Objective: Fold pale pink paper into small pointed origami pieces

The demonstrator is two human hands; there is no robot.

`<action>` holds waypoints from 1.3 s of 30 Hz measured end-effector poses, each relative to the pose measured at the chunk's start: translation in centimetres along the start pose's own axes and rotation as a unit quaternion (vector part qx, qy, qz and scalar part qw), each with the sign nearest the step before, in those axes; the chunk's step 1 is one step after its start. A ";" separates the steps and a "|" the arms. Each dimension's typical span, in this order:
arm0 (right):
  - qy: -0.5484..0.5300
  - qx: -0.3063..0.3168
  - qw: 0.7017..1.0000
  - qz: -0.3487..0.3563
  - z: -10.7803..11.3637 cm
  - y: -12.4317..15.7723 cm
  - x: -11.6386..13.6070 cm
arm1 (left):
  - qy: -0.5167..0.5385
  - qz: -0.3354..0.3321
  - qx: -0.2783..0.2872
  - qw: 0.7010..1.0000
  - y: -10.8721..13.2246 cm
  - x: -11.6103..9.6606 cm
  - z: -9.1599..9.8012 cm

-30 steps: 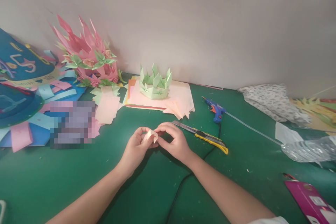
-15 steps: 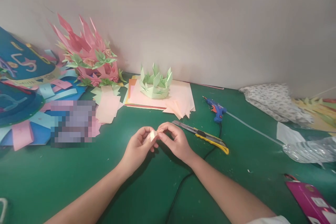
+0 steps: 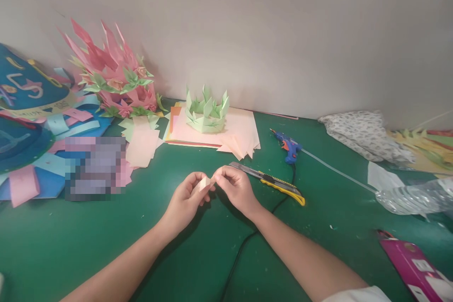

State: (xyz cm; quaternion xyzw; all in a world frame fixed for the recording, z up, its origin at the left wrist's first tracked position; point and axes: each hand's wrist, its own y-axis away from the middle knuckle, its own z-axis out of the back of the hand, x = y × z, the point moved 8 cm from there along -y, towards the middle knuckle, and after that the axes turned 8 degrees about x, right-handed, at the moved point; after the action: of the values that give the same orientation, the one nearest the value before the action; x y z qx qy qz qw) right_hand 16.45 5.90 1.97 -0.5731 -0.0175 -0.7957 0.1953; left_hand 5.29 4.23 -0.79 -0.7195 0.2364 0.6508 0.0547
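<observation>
A small pale peach piece of folded paper [image 3: 204, 183] is pinched between my two hands above the green table. My left hand [image 3: 188, 197] is closed on it with thumb and fingers. At its right end, the thumb and forefinger of my right hand [image 3: 236, 189] are closed on the same paper; the fingertips hide part of it. Just behind my right hand lies a yellow utility knife [image 3: 281, 184] with its blade out. Farther back, a light green paper crown [image 3: 207, 111] stands on a stack of peach paper [image 3: 244, 122].
A blue glue gun [image 3: 290, 147] lies at right, its black cord [image 3: 236, 259] running toward me. A plastic bottle [image 3: 406, 196] and a magenta box [image 3: 410, 264] are farther right. Pink paper crowns [image 3: 109, 56], blue hats [image 3: 30, 85] and paper strips crowd the left.
The view has shifted slightly, moving the table's things a little left. My right hand has drawn slightly away from my left, and both still pinch the paper.
</observation>
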 end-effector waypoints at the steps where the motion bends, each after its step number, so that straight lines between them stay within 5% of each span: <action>1: -0.003 0.000 1.000 -0.004 0.0 0.0 0.0 | 0.002 -0.002 0.001 1.000 0.0 0.0 0.0; 24: -0.014 0.034 0.999 0.014 -0.7 0.3 0.3 | -0.072 0.010 -0.046 0.996 -0.3 0.8 1.5; 29: 0.039 0.056 0.995 0.079 -1.0 0.4 1.8 | -0.092 0.028 -0.023 0.995 -0.4 0.9 1.4; 39: -0.040 0.081 0.995 0.040 -1.2 0.2 0.8 | -0.045 0.027 0.068 0.996 -0.4 0.4 0.2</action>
State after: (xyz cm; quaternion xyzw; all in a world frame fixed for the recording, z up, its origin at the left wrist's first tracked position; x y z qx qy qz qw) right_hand 15.27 5.22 2.23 -0.5869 -0.0667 -0.7596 0.2724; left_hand 5.28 4.53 -1.31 -0.6775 0.2971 0.6660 0.0965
